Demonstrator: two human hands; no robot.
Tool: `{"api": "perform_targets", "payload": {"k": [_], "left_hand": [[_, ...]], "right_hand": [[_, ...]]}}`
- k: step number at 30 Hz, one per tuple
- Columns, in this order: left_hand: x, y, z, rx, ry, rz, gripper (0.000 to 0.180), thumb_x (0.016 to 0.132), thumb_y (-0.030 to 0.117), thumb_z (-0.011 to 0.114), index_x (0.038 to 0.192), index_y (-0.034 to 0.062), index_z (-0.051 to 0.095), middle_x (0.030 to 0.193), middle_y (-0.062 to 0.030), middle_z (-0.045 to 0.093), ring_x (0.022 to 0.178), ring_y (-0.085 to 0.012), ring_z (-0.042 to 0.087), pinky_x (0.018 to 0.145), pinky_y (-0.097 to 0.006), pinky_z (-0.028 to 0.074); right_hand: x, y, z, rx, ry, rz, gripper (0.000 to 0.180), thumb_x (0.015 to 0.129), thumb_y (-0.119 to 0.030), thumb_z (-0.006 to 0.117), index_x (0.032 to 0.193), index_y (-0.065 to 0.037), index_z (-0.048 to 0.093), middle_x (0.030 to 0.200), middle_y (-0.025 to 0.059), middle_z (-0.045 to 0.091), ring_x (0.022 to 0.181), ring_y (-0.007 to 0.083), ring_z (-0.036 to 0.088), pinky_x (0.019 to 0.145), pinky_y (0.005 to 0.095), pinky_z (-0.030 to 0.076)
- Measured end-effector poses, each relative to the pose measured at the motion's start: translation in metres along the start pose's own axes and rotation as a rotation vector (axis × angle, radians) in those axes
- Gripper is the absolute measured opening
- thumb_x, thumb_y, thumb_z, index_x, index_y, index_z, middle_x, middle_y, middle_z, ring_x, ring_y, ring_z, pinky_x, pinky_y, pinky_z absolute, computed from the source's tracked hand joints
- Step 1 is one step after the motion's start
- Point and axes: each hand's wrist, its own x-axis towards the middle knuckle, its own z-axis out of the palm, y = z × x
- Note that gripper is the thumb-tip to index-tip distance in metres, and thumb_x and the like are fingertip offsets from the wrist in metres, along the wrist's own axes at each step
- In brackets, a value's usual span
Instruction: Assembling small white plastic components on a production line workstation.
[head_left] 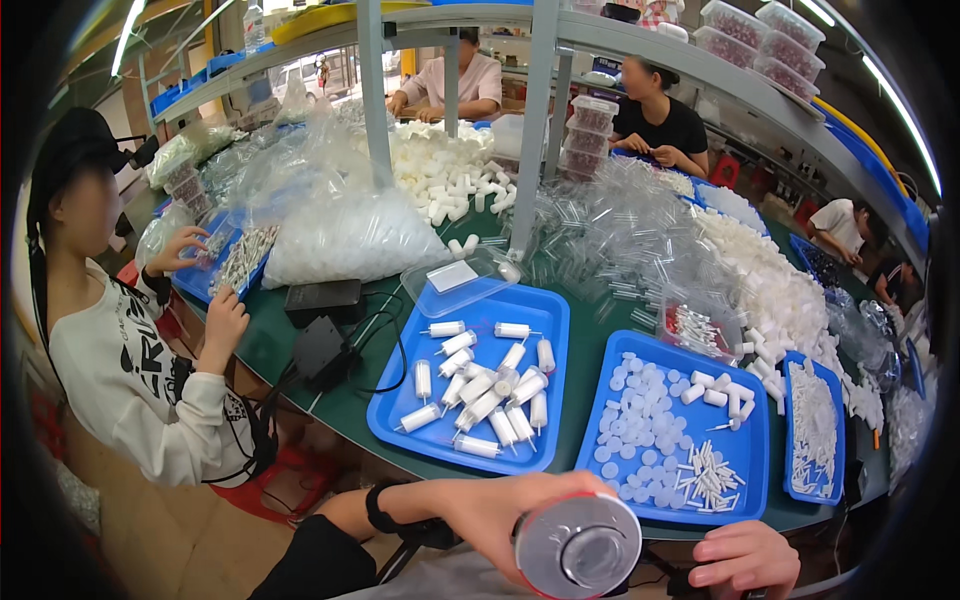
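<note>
Round container (578,545) gripped by the left hand (485,518), close to the desk's near edge. We find the container on the right side of that hand, between the 2 hands, with the fingers closed around it. Its grey, ringed end faces us, so we judge its long axis to run roughly along our line of sight. The left hand is the nearer, in contact; the right hand (745,558) lies apart, off the container's right side, fingers loosely bent. We cannot tell whether anything sits beneath its palm, nor whether the container is above the desk.

The green desk (588,350) bows in our wide view. Along its near edge we note 2 broad blue trays: the left tray (548,320) carries white cylinders (483,405); the right tray (753,440) carries translucent discs (640,420) and thin white sticks (710,478). Farther back, clear tubes (620,225) lie heaped beside a metal upright (537,130). A co-worker (140,340) sits at the desk's left edge.
</note>
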Motion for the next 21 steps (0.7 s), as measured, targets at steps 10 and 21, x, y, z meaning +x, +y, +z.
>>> {"api": "perform_targets", "payload": {"k": [10,21], "left_hand": [[-0.013,0.043,0.0,0.607,0.43,0.192,0.073,0.068,0.023,0.079,0.129,0.0094,0.04,0.127,-0.01,0.052,0.119,-0.027,0.048,0.106,-0.051,0.017],[-0.008,0.055,0.029,0.909,0.774,0.276,0.044,0.079,0.023,0.072,0.113,0.0148,0.044,0.109,-0.0043,0.061,0.104,-0.0232,0.057,0.104,-0.049,0.026]], "right_hand": [[-0.056,-0.022,0.044,-0.009,0.476,0.414,0.046,0.091,-0.036,0.053,0.103,0.008,0.053,0.083,0.0249,0.064,0.077,0.0324,0.061,0.071,0.0394,0.046],[-0.059,-0.025,0.029,-0.017,0.124,0.75,0.042,0.087,-0.034,0.061,0.102,0.005,0.056,0.086,0.0162,0.066,0.079,0.0252,0.057,0.072,0.0348,0.044]]}}
